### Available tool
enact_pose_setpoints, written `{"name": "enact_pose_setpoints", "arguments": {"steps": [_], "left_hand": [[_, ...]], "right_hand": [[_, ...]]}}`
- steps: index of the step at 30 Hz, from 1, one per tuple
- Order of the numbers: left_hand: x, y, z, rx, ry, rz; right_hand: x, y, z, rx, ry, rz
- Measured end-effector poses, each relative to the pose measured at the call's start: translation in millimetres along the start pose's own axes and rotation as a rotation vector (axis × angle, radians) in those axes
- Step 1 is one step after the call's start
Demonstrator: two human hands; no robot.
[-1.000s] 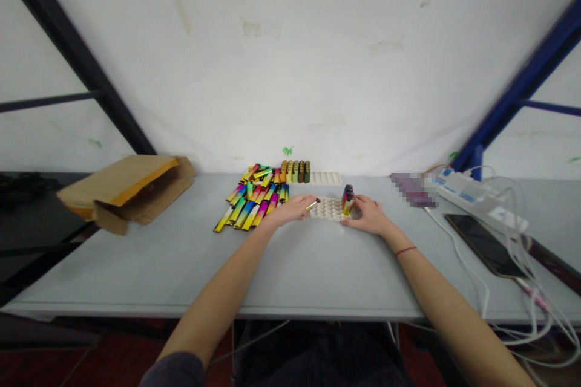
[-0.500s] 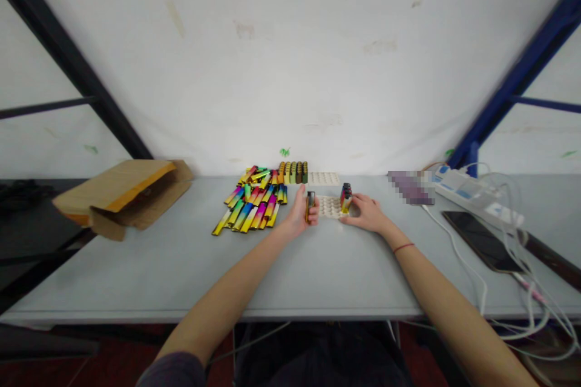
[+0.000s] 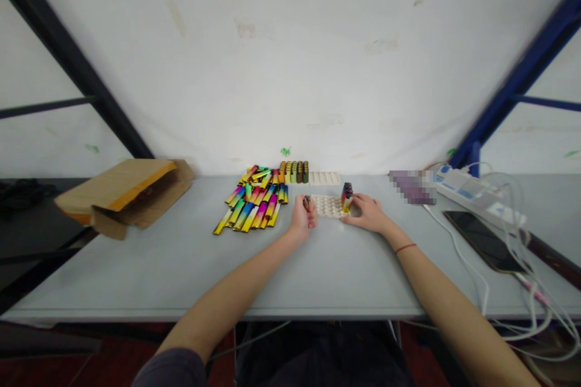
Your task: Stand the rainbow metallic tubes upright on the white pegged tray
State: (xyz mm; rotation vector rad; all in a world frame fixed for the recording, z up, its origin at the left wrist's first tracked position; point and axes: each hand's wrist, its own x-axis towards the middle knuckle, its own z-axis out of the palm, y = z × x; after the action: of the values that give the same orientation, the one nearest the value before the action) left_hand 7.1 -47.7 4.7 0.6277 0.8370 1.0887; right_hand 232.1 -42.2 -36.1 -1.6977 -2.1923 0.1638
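Observation:
My left hand (image 3: 303, 216) is closed around a lighter (image 3: 307, 201), whose dark top pokes out above the fingers. It is at the left end of a white tray (image 3: 327, 207) with rows of round pockets. A short row of shiny multicoloured lighters (image 3: 347, 196) with black tops stands upright in the tray's right end. There my right hand (image 3: 367, 213) grips the tray's edge, thumb at the near corner and fingers beside the lighters. Left of my left hand lies a loose pile of metallic rainbow and gold lighters (image 3: 254, 208).
Behind, a block of upright lighters (image 3: 294, 172) adjoins another white pocketed tray (image 3: 325, 178) near the wall. An opened brown paper package (image 3: 122, 193) lies at left. On the right are a dark phone (image 3: 483, 240), a blurred-out purple device (image 3: 412, 187), a power strip (image 3: 481, 196) and tangled white cables.
My left hand has turned and closed its thumb over the lighter, which now shows mainly its top end. The right hand stays at the tray's right end.

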Motion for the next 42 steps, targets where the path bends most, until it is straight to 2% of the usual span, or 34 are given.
{"name": "enact_pose_setpoints", "arguments": {"steps": [15,20,23,27,30,32,38,42], "left_hand": [[0,-1,-0.6,0.010,0.011,0.026],[3,-3,-1.5,0.073,-0.040,0.050],[5,-9,-3.1,0.197,-0.075,0.168],[2,-17,-6.3,0.461,-0.118,0.466],[-1,-15,-6.8,0.669,-0.174,0.670],[-2,-12,-6.7,0.764,-0.216,0.758],[4,-11,-11.1,0.931,-0.384,0.765],[4,-14,-13.6,1.017,-0.436,0.754]], "right_hand": [[-5,-5,-1,-0.034,0.000,-0.022],[-7,-7,1,-0.050,0.014,-0.032],[-8,-9,5,-0.044,0.042,-0.067],[-7,-13,13,-0.001,0.096,-0.153],[-6,-15,17,0.010,0.081,-0.183],[-5,-15,18,0.011,0.066,-0.184],[-5,-14,14,0.028,0.017,-0.190],[-5,-15,12,0.034,0.009,-0.195]]}}
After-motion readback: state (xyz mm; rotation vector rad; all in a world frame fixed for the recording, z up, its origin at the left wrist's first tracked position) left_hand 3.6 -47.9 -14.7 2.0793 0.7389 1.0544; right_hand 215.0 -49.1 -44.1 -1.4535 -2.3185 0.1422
